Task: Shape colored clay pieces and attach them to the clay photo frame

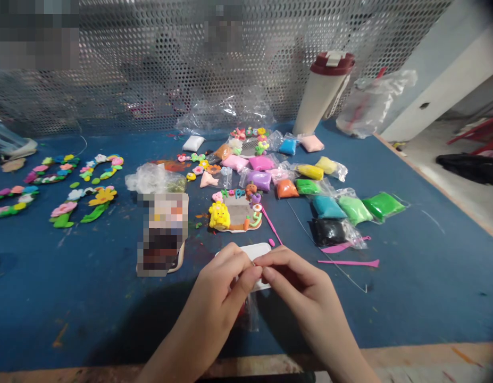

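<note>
Our left hand [214,290] and right hand [306,282] meet at bottom centre of frame; fingers [238,260] pinched narrow, anything held too small to tell. White flat rectangular piece [258,251] just behind them on blue tabletop [429,303]. Bagged coloured modelling clay [328,207] right of centre; pink plastic sculpting tool [348,263] to right.

The fingertips of the left hand [212,292] and right hand [300,282] hide whatever they pinch, along with most of a white flat piece [259,250]. A block [162,234] on the worktop [70,298] is pixelated beyond recognition, and blurred patches cover the top of the perforated metal screen [150,64]. The left edge cuts off a clear plastic object [9,141].
</note>
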The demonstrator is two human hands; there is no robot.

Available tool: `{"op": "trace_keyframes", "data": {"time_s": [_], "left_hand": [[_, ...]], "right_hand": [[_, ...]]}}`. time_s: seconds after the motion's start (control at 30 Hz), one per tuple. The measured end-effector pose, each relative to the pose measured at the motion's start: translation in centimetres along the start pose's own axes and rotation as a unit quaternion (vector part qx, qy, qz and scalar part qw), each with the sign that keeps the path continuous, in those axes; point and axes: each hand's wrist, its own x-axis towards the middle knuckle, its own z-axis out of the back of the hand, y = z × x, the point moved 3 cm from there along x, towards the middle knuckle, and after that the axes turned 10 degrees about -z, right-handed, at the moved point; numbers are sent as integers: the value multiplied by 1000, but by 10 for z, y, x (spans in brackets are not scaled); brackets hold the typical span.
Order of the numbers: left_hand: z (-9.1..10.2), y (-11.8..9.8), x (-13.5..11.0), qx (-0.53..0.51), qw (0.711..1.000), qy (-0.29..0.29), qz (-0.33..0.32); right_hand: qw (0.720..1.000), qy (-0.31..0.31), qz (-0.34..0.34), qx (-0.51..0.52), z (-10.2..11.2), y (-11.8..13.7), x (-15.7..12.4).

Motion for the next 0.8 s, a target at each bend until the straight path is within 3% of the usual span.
{"op": "trace_keyframes", "data": {"time_s": [0.17,0.4,0.53,0.67,0.8], "left_hand": [[3,-2,-2,-14,1000,-20,-8],[11,-6,-3,3,995,-91,-35],[19,-1,-3,-11,990,-144,-2],[19,4,-3,-72,986,-149,16],[16,3,-5,-117,983,-138,27]], "right_hand": [[999,21,15,28,-7,0,-1],[995,-94,33,32,-6,1,0],[981,-164,35,-98,5,-3,2],[949,-127,83,-278,2,-10,5],[925,-103,111,-349,-7,-15,7]]}}
